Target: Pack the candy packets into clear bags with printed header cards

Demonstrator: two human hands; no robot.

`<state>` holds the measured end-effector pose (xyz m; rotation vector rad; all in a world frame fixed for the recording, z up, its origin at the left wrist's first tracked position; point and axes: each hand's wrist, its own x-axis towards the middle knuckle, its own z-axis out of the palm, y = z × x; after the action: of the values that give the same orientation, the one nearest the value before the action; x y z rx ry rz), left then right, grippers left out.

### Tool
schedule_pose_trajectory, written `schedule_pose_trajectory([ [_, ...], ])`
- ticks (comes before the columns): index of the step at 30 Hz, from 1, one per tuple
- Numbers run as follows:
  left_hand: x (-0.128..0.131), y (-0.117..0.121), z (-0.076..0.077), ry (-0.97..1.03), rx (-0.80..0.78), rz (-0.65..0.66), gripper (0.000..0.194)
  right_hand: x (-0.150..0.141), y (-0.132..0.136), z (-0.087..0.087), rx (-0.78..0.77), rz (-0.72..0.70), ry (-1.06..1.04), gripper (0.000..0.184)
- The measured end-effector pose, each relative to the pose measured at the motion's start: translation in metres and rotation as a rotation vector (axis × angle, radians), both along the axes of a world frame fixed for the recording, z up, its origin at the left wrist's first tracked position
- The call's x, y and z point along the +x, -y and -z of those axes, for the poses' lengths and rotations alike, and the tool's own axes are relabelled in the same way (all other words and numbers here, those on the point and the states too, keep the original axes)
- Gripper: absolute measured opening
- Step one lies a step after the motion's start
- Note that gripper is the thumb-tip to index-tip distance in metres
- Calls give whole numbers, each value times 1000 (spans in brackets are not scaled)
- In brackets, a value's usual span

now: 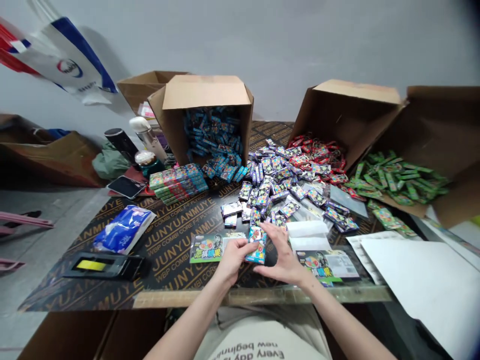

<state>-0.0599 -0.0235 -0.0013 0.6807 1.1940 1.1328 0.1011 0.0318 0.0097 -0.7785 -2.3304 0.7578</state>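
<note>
At the dark bench (168, 252), our left grip (233, 259) clamps the blue packet (259, 256), best held lightly, our right grip (284, 256) spread apart beside it.

One left hand (234, 257) and one right hand (281, 255) are showing, with one blue packet (258, 234) at them; loose packets (273, 165) are lying in four colours, overlapping too much for a single tally; three cardboard boxes (208, 92) are holding some of these; at least two more boxes (56, 160) are standing further left; two printed cards (205, 248) are lying flat; one packet stack (178, 182), one phone (126, 186), one blue pouch (125, 230) and one black tumbler (120, 142) are completing the count.
</note>
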Motion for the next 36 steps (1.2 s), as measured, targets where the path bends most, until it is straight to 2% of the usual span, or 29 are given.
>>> schedule_pose_trajectory([
  [2, -4, 0, 4, -98, 50, 89, 39, 1, 6, 4, 41, 57, -39, 78],
  [3, -9, 0, 6, -210, 94, 114, 41, 3, 6, 6, 36, 85, -60, 75],
  [6, -37, 0, 15, -811, 303, 145, 53, 17, 4, 12, 0, 158, -85, 68],
  [8, -55, 1, 22, -1195, 390, 264, 74, 27, 1, 19, 1, 182, -53, 66],
  [9, -62, 2, 26, -1321, 403, 343, 82, 31, 0, 22, 10, 187, -29, 66],
  [11, -67, 5, 31, -1447, 408, 448, 87, 36, -1, 28, 40, 187, 15, 70],
  [14, -59, 10, 30, -1449, 456, 442, 89, 35, 0, 29, 103, 196, 36, 74],
  [17, -47, 14, 20, -1387, 503, 367, 97, 31, 5, 22, 138, 198, 52, 70],
  [21, -38, 17, 5, -1350, 535, 307, 99, 29, 11, 13, 70, 81, 53, 71],
  [25, -34, 20, -3, -1328, 571, 351, 99, 33, 10, 15, -12, -32, 12, 74],
  [27, -33, 22, -4, -1317, 574, 348, 99, 34, 11, 17, -7, -33, -12, 77],
  [31, -32, 24, -3, -1305, 539, 279, 100, 32, 24, 19, 38, 90, -79, 73],
  [34, -30, 24, 0, -1296, 556, 310, 99, 29, 27, 17, -48, -55, -30, 61],
  [36, -29, 23, 2, -1295, 551, 319, 99, 30, 13, 17, -48, -19, -24, 57],
])
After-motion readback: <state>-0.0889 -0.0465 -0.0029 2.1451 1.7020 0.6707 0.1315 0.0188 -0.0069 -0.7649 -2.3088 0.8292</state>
